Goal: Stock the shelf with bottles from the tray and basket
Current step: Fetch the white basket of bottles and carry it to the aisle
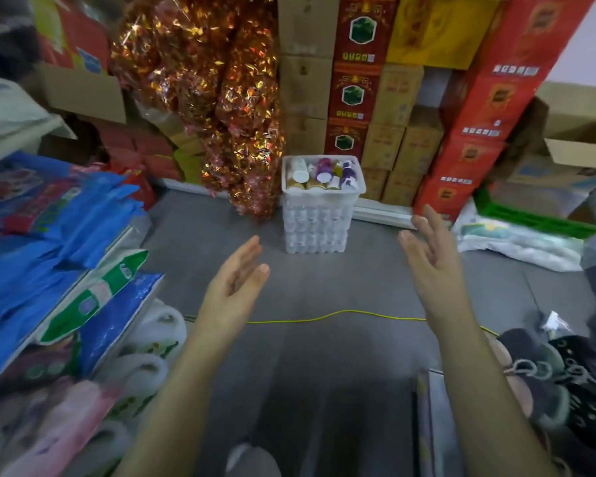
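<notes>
At far left we list blue packets [49, 215] stacked on a sloping shelf [25, 342]. Next comes the left hand [234, 280], fingers [252, 247] straight and spread, holding nothing. Behind it hang gold foil bags [221, 98]. At centre a white plastic basket [317, 225] stands on the floor [324, 356] against cardboard boxes [403, 139], with the bottles [323, 169] lying jumbled inside, caps toward us. It is well beyond both hands. We judge the bottles light, rigid and smooth, best gripped round the body one at a time; the full basket is best lifted by its rim with both hands. The right hand [430, 259] is likewise open and empty. Red cartons [489, 108] lean at the right. We see no tray.
</notes>
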